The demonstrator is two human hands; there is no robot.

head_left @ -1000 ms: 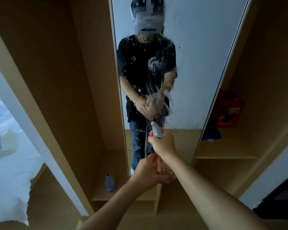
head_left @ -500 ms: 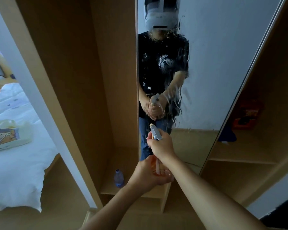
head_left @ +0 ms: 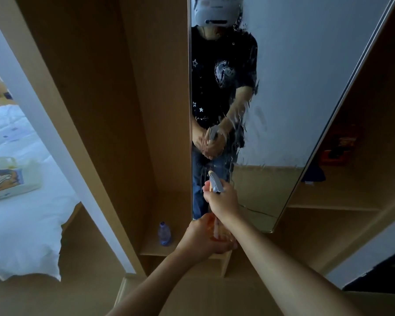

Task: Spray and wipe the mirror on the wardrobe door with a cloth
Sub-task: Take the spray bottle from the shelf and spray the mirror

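Observation:
A tall mirror (head_left: 290,92) on the open wardrobe door faces me, with spray drops and runs over its middle. I hold a spray bottle (head_left: 216,184) with a grey trigger head and an orange body just in front of the glass, nozzle aimed at it. My right hand (head_left: 222,201) grips the neck and trigger. My left hand (head_left: 202,238) wraps around the bottle's lower body from below. No cloth is in view.
A small plastic water bottle (head_left: 164,233) stands on the low wardrobe shelf left of my hands. A bed with white bedding (head_left: 16,201) and a printed bag (head_left: 7,179) lies at the left. Wardrobe shelves (head_left: 328,208) with an orange item open at the right.
The view has shifted to the left, so the mirror sits further right in the frame. Both hands keep the same hold on the spray bottle, and streaks on the glass have run lower.

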